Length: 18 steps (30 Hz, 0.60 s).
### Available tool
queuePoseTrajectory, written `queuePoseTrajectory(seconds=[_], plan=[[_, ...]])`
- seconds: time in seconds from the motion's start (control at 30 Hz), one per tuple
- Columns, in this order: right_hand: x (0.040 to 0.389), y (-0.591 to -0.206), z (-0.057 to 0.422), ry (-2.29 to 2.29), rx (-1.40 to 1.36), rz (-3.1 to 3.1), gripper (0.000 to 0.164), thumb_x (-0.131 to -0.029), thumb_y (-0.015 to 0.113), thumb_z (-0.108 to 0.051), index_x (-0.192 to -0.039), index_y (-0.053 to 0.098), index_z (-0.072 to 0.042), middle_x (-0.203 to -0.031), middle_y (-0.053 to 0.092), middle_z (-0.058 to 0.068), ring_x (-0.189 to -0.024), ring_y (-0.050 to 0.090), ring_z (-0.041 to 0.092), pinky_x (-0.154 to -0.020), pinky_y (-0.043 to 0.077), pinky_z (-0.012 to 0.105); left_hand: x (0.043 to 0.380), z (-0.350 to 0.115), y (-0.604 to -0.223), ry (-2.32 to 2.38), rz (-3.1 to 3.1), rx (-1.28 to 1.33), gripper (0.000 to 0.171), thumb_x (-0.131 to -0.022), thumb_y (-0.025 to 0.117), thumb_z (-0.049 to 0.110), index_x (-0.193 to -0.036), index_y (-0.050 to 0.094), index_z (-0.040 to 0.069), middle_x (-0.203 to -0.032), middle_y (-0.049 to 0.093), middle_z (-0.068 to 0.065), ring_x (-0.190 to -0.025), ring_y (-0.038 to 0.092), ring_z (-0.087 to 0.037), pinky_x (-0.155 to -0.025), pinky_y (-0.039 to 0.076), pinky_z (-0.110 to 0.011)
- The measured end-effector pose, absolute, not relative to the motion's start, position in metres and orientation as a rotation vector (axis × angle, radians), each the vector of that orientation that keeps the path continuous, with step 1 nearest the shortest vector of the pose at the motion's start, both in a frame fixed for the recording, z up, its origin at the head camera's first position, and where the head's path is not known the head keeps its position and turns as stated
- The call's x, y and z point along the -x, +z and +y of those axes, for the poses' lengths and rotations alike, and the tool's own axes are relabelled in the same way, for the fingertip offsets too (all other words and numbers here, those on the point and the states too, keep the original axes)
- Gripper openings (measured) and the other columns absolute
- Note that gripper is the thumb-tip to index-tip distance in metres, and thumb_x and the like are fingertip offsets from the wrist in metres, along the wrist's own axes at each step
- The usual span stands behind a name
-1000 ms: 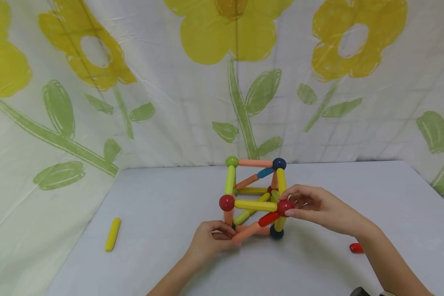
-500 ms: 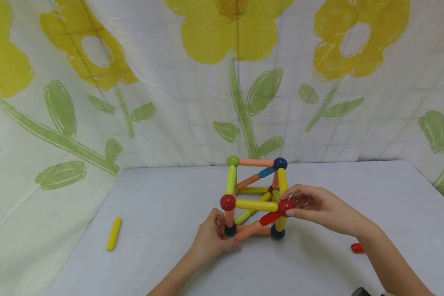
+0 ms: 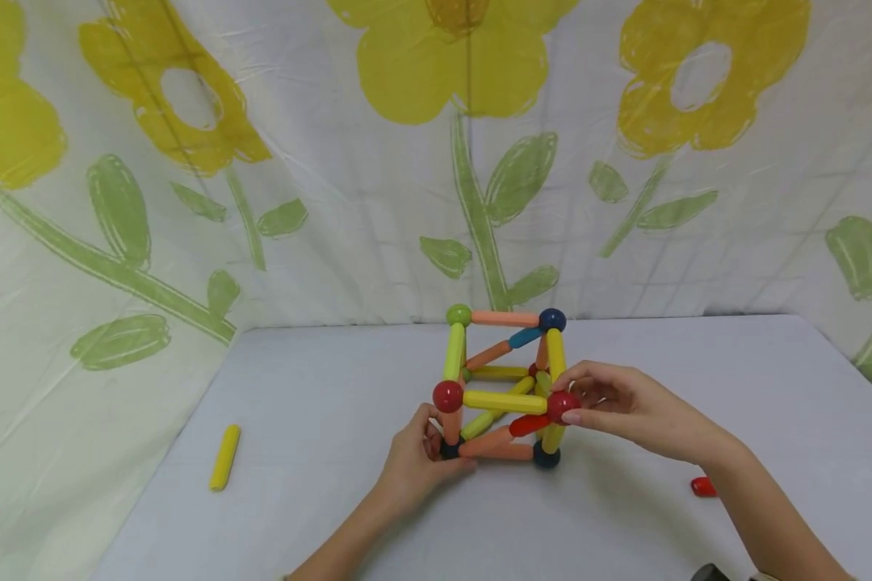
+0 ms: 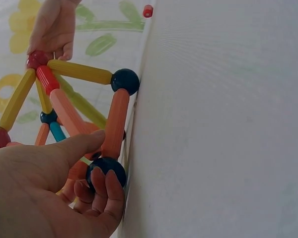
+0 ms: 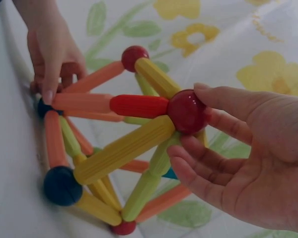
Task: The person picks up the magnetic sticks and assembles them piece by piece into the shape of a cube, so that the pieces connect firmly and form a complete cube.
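A cube-like frame of coloured sticks, among them a yellow stick [image 3: 505, 403], and balls stands on the table. My right hand [image 3: 614, 407] pinches the red ball [image 5: 187, 111] at its front upper right corner. From that ball a red stick [image 5: 139, 106] joined to an orange stick [image 5: 83, 102] slants across the front face to the lower left. There my left hand [image 3: 410, 464] curls its fingers round a dark blue ball [image 4: 105, 173]. Its thumb lies by the orange stick's lower end; in the left wrist view the thumb covers that end, so contact with the ball is hidden.
A loose yellow stick [image 3: 225, 457] lies on the white table [image 3: 320, 387] at the left. Near the right forearm is a red piece [image 3: 703, 486], partly covered by it. A flower-printed curtain [image 3: 349, 202] hangs behind the table's back edge.
The left fingers have shifted from the orange stick's end to the dark blue corner ball. The stick's free end has swung up and back towards that ball. The right hand keeps its hold.
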State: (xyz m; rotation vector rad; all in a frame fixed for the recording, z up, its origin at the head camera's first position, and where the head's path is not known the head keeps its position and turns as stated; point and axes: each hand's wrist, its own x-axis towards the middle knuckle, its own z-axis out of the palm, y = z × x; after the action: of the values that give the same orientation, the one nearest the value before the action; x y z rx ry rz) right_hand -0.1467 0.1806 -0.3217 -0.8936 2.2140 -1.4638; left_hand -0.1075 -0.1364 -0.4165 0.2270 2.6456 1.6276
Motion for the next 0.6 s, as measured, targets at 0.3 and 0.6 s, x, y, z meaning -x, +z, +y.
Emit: queuePoseTrajectory(seconds=[0.3,0.6], plan=[[0.1466,-0.3221,0.1799,-1.466,0.903,2.215,0.022,-0.104,0.069,-0.015,-0.124,0.065,-0.007,-0.115,0.069,0.015,-0.102,0.069,0.028,-0.087,0.061,0.029,0.1078,-0.1363,-0.4193,1.707,2.658,-0.221,0.046,-0.079,0.094,0.008,-0.104,0.056,0.009,-0.075,0.047,-0.001,-0.064,0.043,-0.004,-0.057,0.035,-0.018],[0.1465,-0.3225,0.1797,-1.474,0.907,2.194,0.022,-0.104,0.068,-0.014,-0.125,0.064,-0.006,-0.116,0.069,0.015,-0.103,0.069,0.024,-0.089,0.061,0.029,0.1093,-0.1388,-0.4209,1.714,2.645,-0.232,0.044,-0.079,0.094,0.008,-0.102,0.057,0.008,-0.075,0.048,0.0,-0.065,0.045,-0.005,-0.058,0.036,-0.018]])
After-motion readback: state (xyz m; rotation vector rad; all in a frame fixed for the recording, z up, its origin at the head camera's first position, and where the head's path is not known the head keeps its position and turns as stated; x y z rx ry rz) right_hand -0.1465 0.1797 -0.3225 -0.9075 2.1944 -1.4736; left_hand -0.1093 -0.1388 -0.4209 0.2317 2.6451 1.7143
